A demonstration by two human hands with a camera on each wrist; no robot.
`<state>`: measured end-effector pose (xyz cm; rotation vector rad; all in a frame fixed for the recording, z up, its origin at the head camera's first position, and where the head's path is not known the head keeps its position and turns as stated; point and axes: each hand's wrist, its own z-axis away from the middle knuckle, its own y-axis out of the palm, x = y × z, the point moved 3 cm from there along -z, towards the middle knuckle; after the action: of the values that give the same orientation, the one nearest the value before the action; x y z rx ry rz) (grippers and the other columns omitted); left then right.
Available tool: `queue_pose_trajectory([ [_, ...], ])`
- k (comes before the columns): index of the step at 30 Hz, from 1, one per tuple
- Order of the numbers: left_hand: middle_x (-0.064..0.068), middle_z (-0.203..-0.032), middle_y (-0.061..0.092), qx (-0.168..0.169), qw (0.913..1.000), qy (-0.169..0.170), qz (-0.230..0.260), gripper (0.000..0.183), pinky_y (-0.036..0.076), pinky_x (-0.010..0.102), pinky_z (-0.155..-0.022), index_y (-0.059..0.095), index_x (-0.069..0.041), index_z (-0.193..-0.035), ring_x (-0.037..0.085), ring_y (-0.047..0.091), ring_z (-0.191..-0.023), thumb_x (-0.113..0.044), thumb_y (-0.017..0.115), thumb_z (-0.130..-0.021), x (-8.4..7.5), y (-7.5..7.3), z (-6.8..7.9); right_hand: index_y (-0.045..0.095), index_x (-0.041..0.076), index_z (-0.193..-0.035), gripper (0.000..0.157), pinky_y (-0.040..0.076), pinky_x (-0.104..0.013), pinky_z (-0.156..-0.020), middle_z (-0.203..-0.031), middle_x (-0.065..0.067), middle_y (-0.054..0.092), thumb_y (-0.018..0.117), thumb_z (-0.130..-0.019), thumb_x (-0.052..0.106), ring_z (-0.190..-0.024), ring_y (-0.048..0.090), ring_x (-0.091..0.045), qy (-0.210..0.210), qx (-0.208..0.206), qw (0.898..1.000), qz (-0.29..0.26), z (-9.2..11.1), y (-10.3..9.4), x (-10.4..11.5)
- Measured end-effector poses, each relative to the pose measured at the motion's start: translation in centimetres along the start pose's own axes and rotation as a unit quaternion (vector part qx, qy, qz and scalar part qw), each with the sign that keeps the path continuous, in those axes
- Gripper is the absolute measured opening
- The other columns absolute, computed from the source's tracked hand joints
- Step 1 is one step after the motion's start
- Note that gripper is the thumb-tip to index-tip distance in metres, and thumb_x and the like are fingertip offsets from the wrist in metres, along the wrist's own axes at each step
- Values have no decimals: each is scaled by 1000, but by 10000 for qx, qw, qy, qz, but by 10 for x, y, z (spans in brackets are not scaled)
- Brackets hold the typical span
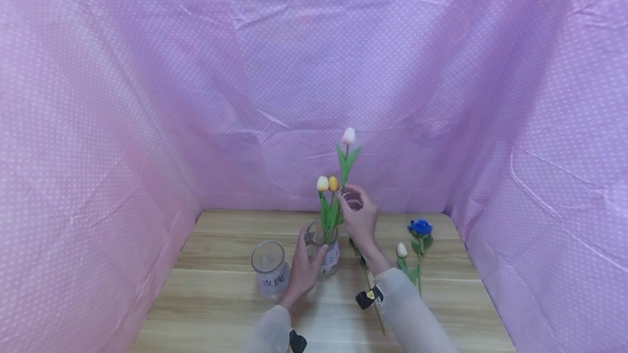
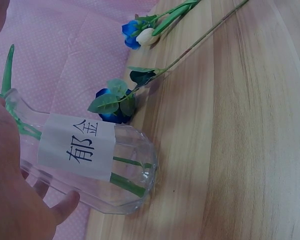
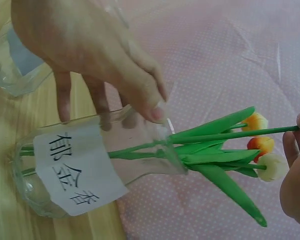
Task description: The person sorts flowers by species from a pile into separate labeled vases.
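My left hand (image 1: 306,268) grips a clear glass vase (image 3: 145,172) by its upper part, fingers along the side. A white paper label (image 2: 77,145) with black handwritten characters is on the vase. Green-leaved tulips stand in it, among them a white one (image 3: 272,167) and an orange-red one (image 3: 261,144). Above the vase's mouth, my right hand (image 1: 361,222) pinches the stem of a pale pink tulip (image 1: 349,136), bloom up. In the right wrist view this stem (image 3: 230,135) runs from the fingers down to the vase mouth among the leaves.
A second labelled glass vase (image 1: 270,260) stands left of my left hand. On the right of the wooden table (image 1: 221,320) lie a blue rose (image 1: 420,227) and a white tulip (image 1: 402,250). Another blue rose (image 2: 112,105) lies near the held vase. Pink dotted cloth (image 1: 314,70) encloses the table.
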<state>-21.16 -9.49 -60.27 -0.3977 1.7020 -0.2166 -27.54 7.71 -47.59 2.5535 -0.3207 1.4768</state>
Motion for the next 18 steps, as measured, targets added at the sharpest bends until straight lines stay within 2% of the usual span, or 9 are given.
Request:
queue_pose_trajectory([
  [7, 19, -177, 47, 3, 10000, -9, -43, 87, 41, 76, -131, 24, -26, -179, 45, 52, -159, -53, 69, -110, 1, 0, 0, 79, 3, -125, 30, 67, -16, -84, -111, -22, 83, 87, -97, 3, -93, 81, -29, 40, 218, 9997, 126, 8, 1, -9],
  [12, 19, -177, 47, -1, 10000, 3, -64, 86, 41, 76, -130, 24, -26, -179, 45, 53, -158, -52, 69, -110, 0, 0, 0, 80, 7, -122, 27, 66, -16, -86, -110, -15, 84, 87, -97, 1, -94, 80, -25, 95, 412, 9986, 329, 14, 2, -16],
  [18, 18, -177, 48, 9, 10000, -28, -57, 82, 45, 77, -127, 25, -28, -178, 44, 53, -158, -46, 69, -112, 0, 1, -1, 79, 2, -120, 25, 67, -17, -84, -109, -16, 84, 86, -97, -1, -92, 79, -22, -35, 556, 9965, 628, 23, 4, -22],
])
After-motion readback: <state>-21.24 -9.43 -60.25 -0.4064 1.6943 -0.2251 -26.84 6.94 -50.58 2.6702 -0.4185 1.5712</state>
